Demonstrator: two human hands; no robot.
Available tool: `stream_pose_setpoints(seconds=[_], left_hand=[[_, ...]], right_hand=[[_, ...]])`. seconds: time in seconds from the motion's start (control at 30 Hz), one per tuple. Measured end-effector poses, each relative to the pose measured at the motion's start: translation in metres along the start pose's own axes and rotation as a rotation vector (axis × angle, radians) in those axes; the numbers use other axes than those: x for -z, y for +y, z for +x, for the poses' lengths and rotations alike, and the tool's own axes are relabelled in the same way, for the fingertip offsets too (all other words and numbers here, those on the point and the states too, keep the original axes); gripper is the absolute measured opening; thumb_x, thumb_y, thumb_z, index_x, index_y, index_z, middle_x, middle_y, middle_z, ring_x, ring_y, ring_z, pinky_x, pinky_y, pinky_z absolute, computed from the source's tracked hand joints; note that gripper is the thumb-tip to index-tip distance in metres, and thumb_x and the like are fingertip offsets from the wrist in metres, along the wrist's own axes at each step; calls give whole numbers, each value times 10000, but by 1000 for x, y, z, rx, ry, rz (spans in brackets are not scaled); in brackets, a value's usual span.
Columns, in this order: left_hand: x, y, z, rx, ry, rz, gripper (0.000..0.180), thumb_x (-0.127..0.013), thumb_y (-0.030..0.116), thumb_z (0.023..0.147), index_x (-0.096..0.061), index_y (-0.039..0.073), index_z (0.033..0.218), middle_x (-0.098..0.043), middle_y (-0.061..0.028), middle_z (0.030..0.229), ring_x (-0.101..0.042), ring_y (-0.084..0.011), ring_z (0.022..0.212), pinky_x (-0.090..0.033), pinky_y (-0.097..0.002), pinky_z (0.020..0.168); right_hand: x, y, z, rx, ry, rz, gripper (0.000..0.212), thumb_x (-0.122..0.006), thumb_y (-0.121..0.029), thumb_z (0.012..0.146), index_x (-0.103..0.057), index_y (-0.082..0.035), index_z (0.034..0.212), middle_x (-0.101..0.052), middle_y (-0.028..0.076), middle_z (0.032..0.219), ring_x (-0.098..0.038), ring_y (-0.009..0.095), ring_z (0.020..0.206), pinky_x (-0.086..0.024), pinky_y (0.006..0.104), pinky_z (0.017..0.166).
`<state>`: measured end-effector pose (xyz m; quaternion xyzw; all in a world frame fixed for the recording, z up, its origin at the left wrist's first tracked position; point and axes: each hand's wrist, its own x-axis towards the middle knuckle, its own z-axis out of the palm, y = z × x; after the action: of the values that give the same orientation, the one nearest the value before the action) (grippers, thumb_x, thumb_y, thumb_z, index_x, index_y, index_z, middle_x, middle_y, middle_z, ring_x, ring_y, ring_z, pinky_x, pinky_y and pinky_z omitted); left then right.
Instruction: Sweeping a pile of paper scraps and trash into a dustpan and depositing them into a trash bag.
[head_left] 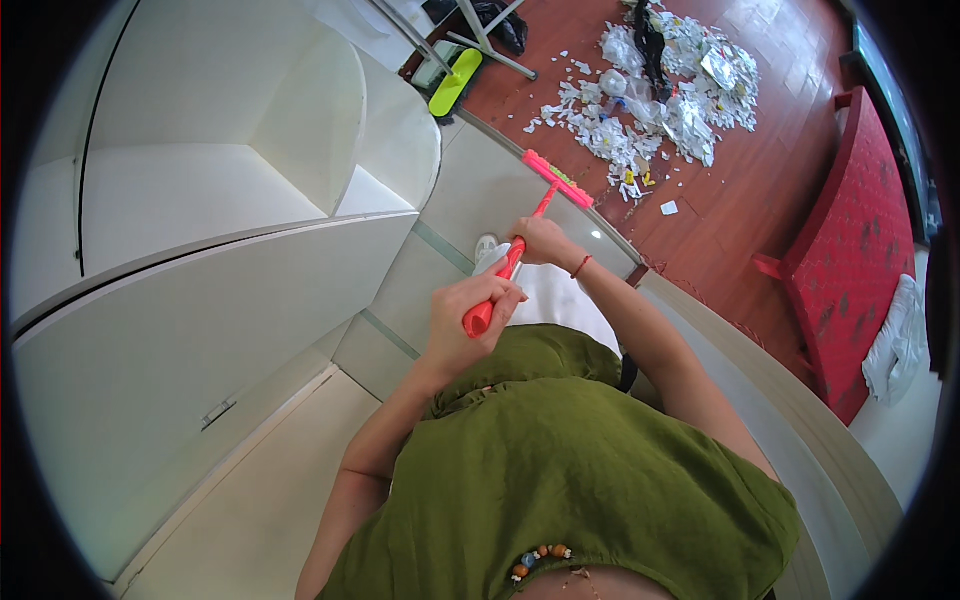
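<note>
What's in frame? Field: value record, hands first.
left hand: closed around the near end of the red handle
right hand: grips the same handle farther along
tool head: pink, at the border of pale tiles and reddish wood floor; contact unclear
debris: heap of white scraps on the wood floor
left of debris: green-topped brush
right side: red panel, white plastic bag

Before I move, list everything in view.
Pink-headed tool: one, red, centre
Brush: one, green, top
Metal legs: several, grey, top
Crumpled plastic: some, black, top
Wooden floor: one, brown, upper right
Debris heap: one, mostly white, on wooden floor
Panel: one, red, right
Plastic bag: one, white, beside panel
Cabinet: one, white, left
Tiles: several, pale, centre
Top: one, green, bottom
Left hand: one, bare, tool's near end
Right hand: one, bare, farther along
</note>
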<state>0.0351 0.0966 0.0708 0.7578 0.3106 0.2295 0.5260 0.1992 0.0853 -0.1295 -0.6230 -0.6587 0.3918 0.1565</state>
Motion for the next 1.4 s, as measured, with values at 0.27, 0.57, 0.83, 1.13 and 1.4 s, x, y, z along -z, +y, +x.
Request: stream_pose_setpoints(seconds=[0.27, 0.57, 0.83, 1.13, 1.4], left_hand=[[41, -30, -16, 188, 154, -279, 254, -522, 50, 917, -591, -60, 699, -609, -66, 669, -556, -101, 652, -406, -419, 1051], [68, -80, -41, 304, 408, -338, 350, -476, 93, 963, -526, -44, 646, -503, -27, 613, -444, -74, 610, -431, -420, 1027], [106, -57, -53, 340, 536, -345, 383, -468, 96, 972, -430, -12, 607, -497, -35, 611, -459, -83, 611, -444, -439, 1011], [112, -74, -48, 289, 525, -414, 390, -477, 97, 969, -405, 6, 597, -493, -40, 621, -471, -89, 638, -429, -456, 1027], [107, -79, -58, 409, 479, -455, 382, -490, 106, 970, -433, -8, 610, -484, -34, 620, -459, -92, 624, -435, -446, 1015]], right_hand=[[-25, -21, 16, -176, -47, -64, 83, -628, -174, 664, -669, -108, 694, -648, 129, 708, -641, 349, 705, -505, 452, 607], [-72, -45, 73, -143, -213, -79, 124, -641, -197, 698, -717, -125, 767, -675, 132, 750, -664, 334, 729, -533, 446, 640], [-81, -87, 92, -45, -259, -104, 106, -641, -185, 683, -708, -146, 755, -667, 107, 741, -651, 334, 729, -510, 447, 611], [-65, -82, 111, -148, -262, -161, 133, -629, -169, 672, -716, -154, 771, -674, 100, 769, -657, 326, 745, -523, 428, 627], [-90, -74, 79, -124, -360, -84, 138, -610, -154, 685, -708, -109, 772, -675, 141, 763, -661, 349, 733, -533, 440, 634]])
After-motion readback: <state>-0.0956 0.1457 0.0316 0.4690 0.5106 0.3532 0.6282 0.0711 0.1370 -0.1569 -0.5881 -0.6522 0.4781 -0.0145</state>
